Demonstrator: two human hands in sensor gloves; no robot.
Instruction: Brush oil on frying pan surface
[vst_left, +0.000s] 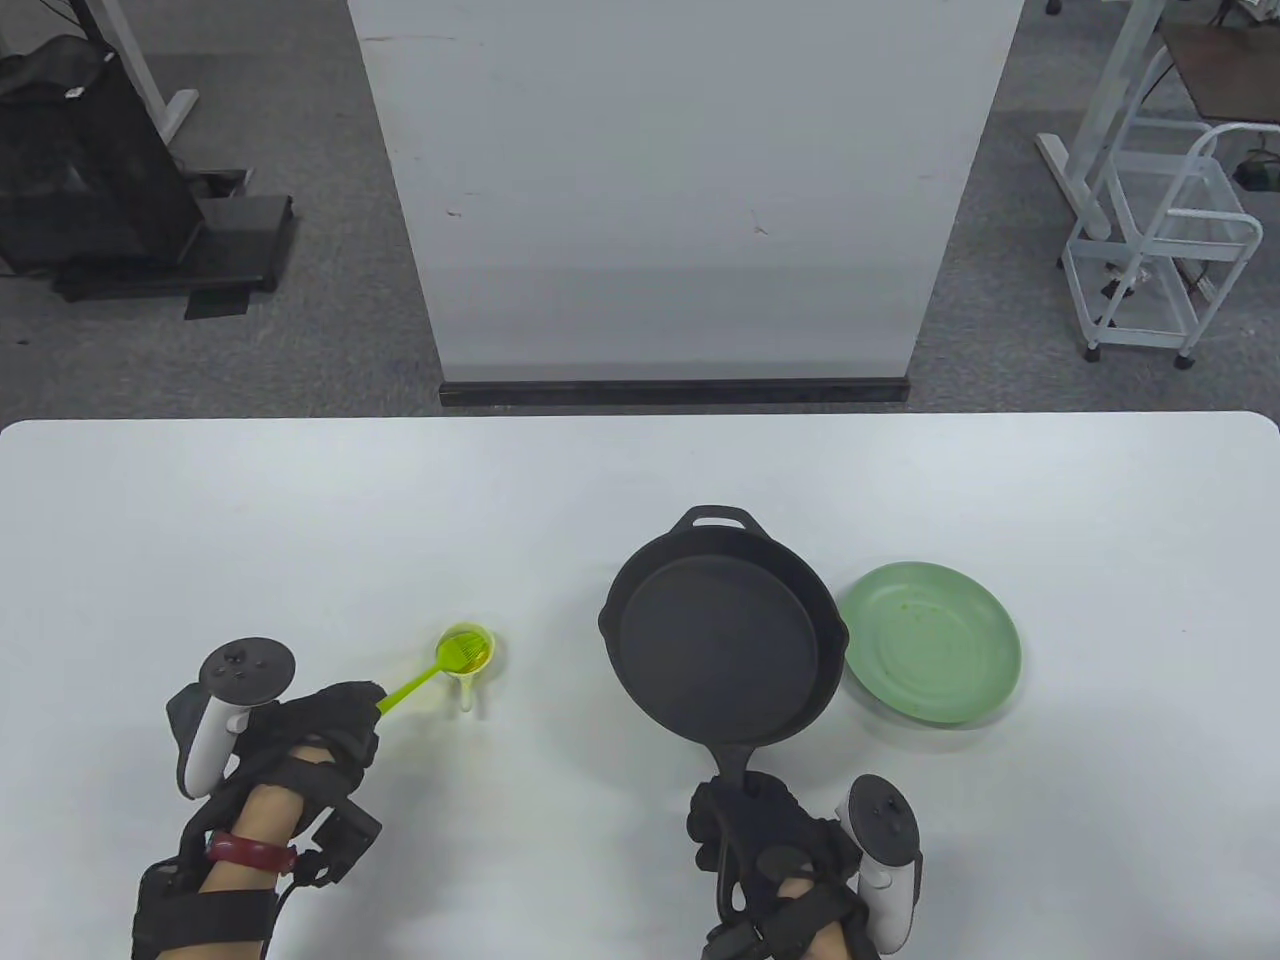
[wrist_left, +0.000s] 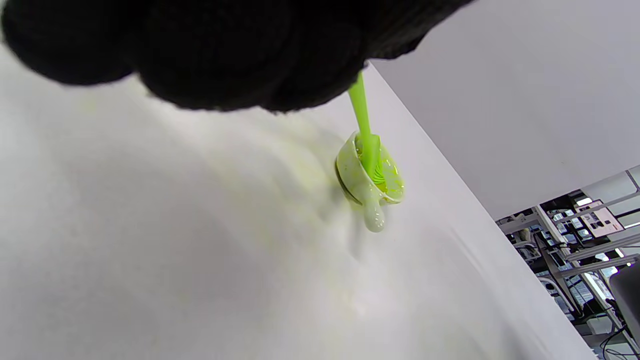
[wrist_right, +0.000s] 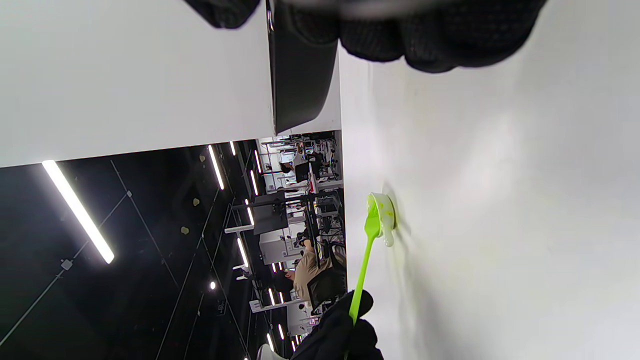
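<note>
On the white tabletop lie four things: one black frying pan, one green plate, one small pale cup and one lime-green brush. Two gloved hands come in from the near edge, each with one tracker on its back.

One brush head sits down inside the cup, among yellow-green oil; its handle slants back to the left hand. That hand's grip is closed around the handle end, as the left wrist view shows the green stem running straight out from under the curled black fingers.

One frying pan sits right of centre, its small loop handle pointing away and its long handle toward the right hand. That grip is wrapped round the long handle. The pan's far right rim lies just beside the plate, which carries a few green specks.
</note>
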